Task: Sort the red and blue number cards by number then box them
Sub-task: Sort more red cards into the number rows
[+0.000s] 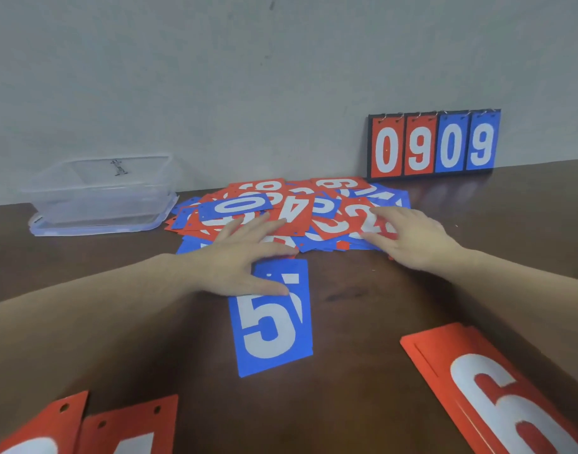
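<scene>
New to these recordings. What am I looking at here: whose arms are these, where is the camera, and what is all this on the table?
There is no robot. One camera, worn on a person's head, looks down at their bare arms. On the brown table lies a mixed pile of red and blue number cards. The left hand lies flat with its thumb on a blue 5 card; the right hand rests open on the pile. Neither hand grips anything. Nearer lie a red 6 stack and two more red cards. A clear plastic box sits at the left, a scoreboard reading 0909 at the wall.
</scene>
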